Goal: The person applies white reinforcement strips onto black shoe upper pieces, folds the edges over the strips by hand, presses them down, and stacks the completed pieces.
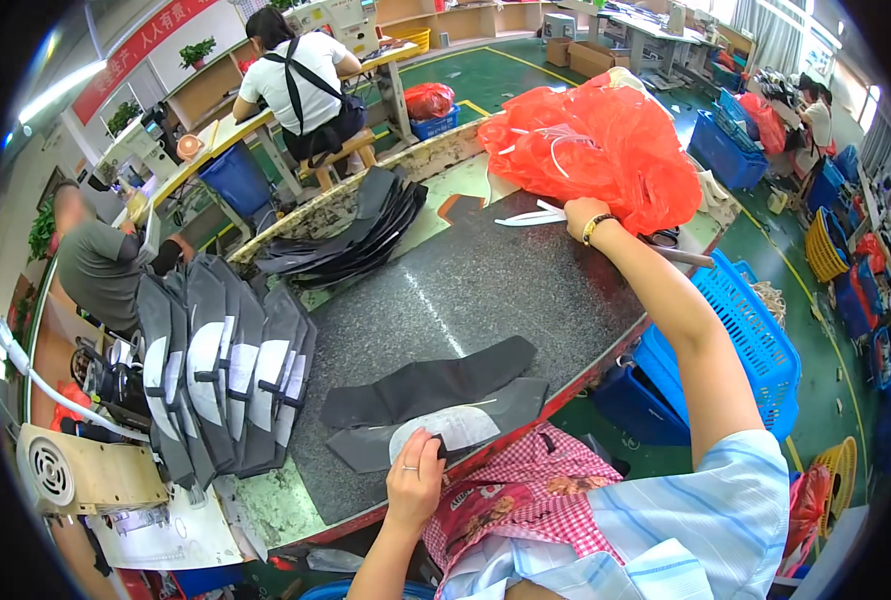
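At the far side of the dark speckled work surface (396,310), my right hand (588,218) is closed on thin white strips (532,216). It touches the edge of a crumpled red plastic bag (596,150). Close to my body, my left hand (416,482) is closed at the near edge of a dark grey cut piece (518,402) with a pale oval patch (456,428). A small black bit shows at its fingertips; what it is I cannot make out. A second dark piece (426,380) lies just beyond, partly overlapping the first.
Stacked grey pieces with white patches (221,350) stand at the left. A pile of black pieces (356,230) lies at the back. A beige machine (86,470) is at the near left. Blue baskets (746,340) stand beside the right edge. Other people (301,90) sit beyond.
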